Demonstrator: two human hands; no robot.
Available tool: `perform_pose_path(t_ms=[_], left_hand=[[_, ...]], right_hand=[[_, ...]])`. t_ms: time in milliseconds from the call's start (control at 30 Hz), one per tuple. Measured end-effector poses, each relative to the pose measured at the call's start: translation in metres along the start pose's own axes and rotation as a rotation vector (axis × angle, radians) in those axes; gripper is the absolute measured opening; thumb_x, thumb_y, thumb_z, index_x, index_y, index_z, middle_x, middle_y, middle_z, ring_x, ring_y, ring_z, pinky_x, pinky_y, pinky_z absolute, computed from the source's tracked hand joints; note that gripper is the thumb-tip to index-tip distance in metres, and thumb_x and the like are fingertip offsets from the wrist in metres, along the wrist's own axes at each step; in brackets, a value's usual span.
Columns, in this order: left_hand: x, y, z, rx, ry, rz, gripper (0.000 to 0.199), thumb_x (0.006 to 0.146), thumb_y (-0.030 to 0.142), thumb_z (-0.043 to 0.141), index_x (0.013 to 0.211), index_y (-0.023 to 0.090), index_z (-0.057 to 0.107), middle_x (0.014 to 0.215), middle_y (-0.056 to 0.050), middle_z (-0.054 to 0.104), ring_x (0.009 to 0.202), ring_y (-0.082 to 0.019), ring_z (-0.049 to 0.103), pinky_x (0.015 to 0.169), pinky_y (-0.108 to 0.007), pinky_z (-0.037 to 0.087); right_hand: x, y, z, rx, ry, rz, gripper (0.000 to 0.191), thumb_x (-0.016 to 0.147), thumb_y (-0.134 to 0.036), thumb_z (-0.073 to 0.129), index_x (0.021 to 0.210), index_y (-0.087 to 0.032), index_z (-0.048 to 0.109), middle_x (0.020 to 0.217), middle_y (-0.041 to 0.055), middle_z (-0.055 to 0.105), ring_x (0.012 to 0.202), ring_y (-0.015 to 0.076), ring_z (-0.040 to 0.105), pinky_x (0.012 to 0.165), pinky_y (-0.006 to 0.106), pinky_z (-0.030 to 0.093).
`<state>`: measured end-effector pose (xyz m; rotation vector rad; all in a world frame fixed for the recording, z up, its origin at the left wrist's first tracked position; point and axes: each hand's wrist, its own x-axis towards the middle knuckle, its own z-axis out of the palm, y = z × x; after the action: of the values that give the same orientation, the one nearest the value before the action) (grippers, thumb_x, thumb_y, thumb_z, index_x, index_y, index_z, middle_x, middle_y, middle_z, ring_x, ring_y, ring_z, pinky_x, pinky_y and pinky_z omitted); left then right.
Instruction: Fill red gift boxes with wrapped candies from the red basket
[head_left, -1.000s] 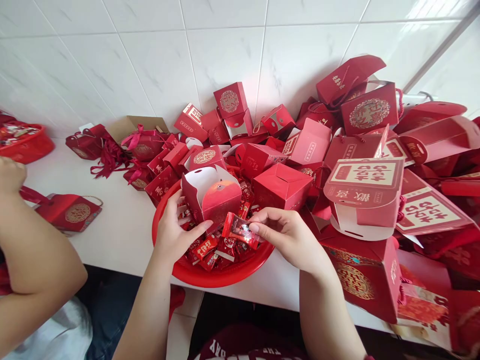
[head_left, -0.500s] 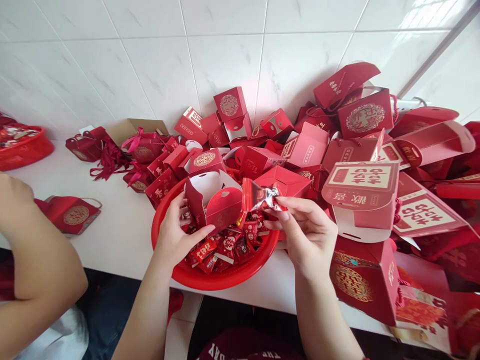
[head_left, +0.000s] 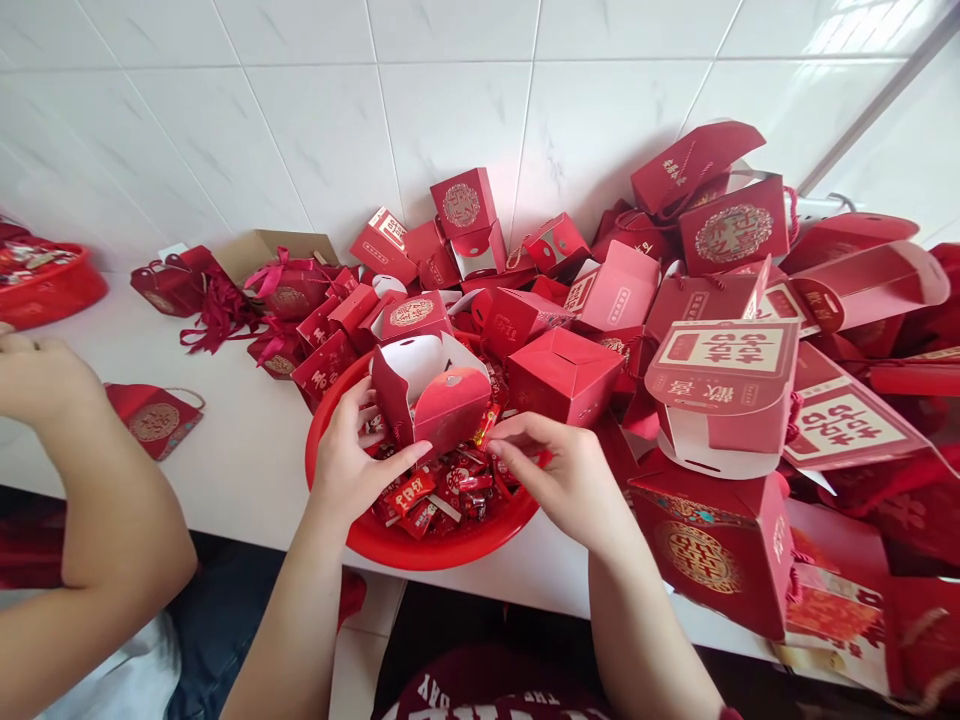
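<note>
My left hand [head_left: 349,450] grips a small red gift box [head_left: 450,410] by its left side and front. The box's flaps stand up, showing a white inside; its bottom is hidden from me. Thumb and forefinger of my right hand [head_left: 559,475] are pinched on the end of a red-and-gold wrapped candy [head_left: 487,425], just right of the box. Both hands are over a round red plastic basin [head_left: 442,555] with many wrapped candies [head_left: 412,495] in it. A closed red box [head_left: 566,375] sits against the basin's right side.
Red gift boxes [head_left: 615,285] lie heaped along the tiled wall and at right, where a large box [head_left: 709,550] is near the table edge. At left are a co-worker's bent arm [head_left: 112,480], a handled box [head_left: 154,420] and another red basin [head_left: 60,290].
My right hand has moved down and left to the candies beside the box. The silver-and-red candy it held no longer shows in its fingers. My left hand keeps the box nearly still.
</note>
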<state>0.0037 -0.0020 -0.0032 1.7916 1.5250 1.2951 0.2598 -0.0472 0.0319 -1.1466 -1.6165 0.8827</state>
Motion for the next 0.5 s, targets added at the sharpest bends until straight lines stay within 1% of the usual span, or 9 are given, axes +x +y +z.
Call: perform_pose_path(t_ms=[33, 100, 167, 200, 267, 300, 367, 467, 500], left_hand=[[0.000, -0.002, 0.000, -0.032, 0.028, 0.004, 0.097, 0.063, 0.043, 0.092, 0.147, 0.026, 0.047, 0.144, -0.015, 0.055, 0.125, -0.035, 0.064, 0.087, -0.043, 0.067], [0.001, -0.006, 0.000, -0.112, 0.081, 0.012, 0.097, 0.064, 0.041, 0.092, 0.147, 0.027, 0.046, 0.147, -0.015, 0.053, 0.125, -0.034, 0.064, 0.084, -0.040, 0.067], [0.001, -0.009, 0.000, -0.181, 0.117, 0.005, 0.095, 0.065, 0.040, 0.092, 0.147, 0.027, 0.046, 0.149, -0.016, 0.052, 0.124, -0.033, 0.066, 0.083, -0.038, 0.067], [0.002, -0.010, 0.001, -0.198, 0.130, -0.005, 0.094, 0.065, 0.039, 0.092, 0.146, 0.027, 0.046, 0.148, -0.015, 0.052, 0.123, -0.032, 0.066, 0.084, -0.037, 0.067], [0.002, -0.010, 0.001, -0.203, 0.139, -0.026, 0.094, 0.064, 0.038, 0.093, 0.146, 0.027, 0.047, 0.147, -0.015, 0.053, 0.123, -0.032, 0.066, 0.085, -0.037, 0.067], [0.002, -0.010, 0.002, -0.199, 0.136, -0.035, 0.095, 0.064, 0.037, 0.094, 0.146, 0.027, 0.047, 0.146, -0.015, 0.053, 0.124, -0.032, 0.065, 0.086, -0.038, 0.067], [0.002, -0.009, 0.002, -0.190, 0.120, -0.047, 0.097, 0.062, 0.037, 0.094, 0.147, 0.028, 0.047, 0.146, -0.015, 0.053, 0.125, -0.032, 0.064, 0.087, -0.038, 0.066], [0.002, -0.008, 0.002, -0.198, 0.113, -0.055, 0.098, 0.062, 0.038, 0.094, 0.147, 0.028, 0.047, 0.146, -0.015, 0.053, 0.125, -0.032, 0.064, 0.086, -0.039, 0.067], [0.002, -0.007, 0.002, -0.207, 0.116, -0.059, 0.097, 0.062, 0.038, 0.094, 0.147, 0.028, 0.047, 0.146, -0.015, 0.053, 0.125, -0.032, 0.064, 0.086, -0.039, 0.067]], right_hand=[[0.000, 0.000, 0.000, -0.086, -0.099, 0.013, 0.010, 0.098, -0.023, 0.064, 0.099, -0.024, 0.074, 0.096, 0.0005, 0.079, 0.087, 0.0172, 0.073, 0.080, 0.029, 0.057], [0.001, 0.003, 0.005, -0.257, -0.270, 0.024, 0.011, 0.096, -0.023, 0.067, 0.106, -0.022, 0.073, 0.105, 0.0033, 0.077, 0.095, 0.0207, 0.072, 0.085, 0.033, 0.055], [0.003, 0.007, 0.013, -0.428, -0.407, 0.038, 0.029, 0.088, -0.022, 0.077, 0.116, -0.019, 0.070, 0.118, 0.0092, 0.072, 0.107, 0.0268, 0.069, 0.090, 0.037, 0.053], [0.003, 0.010, 0.018, -0.494, -0.463, 0.048, 0.038, 0.084, -0.021, 0.080, 0.121, -0.019, 0.068, 0.122, 0.0113, 0.070, 0.109, 0.0288, 0.068, 0.090, 0.038, 0.053], [0.004, 0.015, 0.026, -0.564, -0.536, 0.059, 0.046, 0.081, -0.018, 0.081, 0.125, -0.019, 0.066, 0.122, 0.0116, 0.068, 0.107, 0.0289, 0.068, 0.088, 0.037, 0.052], [0.005, 0.017, 0.028, -0.567, -0.550, 0.062, 0.044, 0.082, -0.017, 0.079, 0.124, -0.019, 0.065, 0.118, 0.0104, 0.069, 0.103, 0.0275, 0.068, 0.087, 0.035, 0.051], [0.005, 0.019, 0.029, -0.542, -0.531, 0.066, 0.033, 0.083, -0.016, 0.078, 0.114, -0.018, 0.067, 0.109, 0.0085, 0.070, 0.096, 0.0245, 0.068, 0.083, 0.033, 0.050], [0.007, 0.020, 0.021, -0.465, -0.392, 0.059, 0.012, 0.086, -0.014, 0.077, 0.091, -0.017, 0.067, 0.098, 0.0059, 0.068, 0.089, 0.0201, 0.066, 0.080, 0.029, 0.048], [0.007, 0.020, 0.018, -0.426, -0.333, 0.050, 0.009, 0.088, -0.014, 0.075, 0.086, -0.017, 0.066, 0.095, 0.0045, 0.067, 0.086, 0.0187, 0.065, 0.078, 0.028, 0.048]])
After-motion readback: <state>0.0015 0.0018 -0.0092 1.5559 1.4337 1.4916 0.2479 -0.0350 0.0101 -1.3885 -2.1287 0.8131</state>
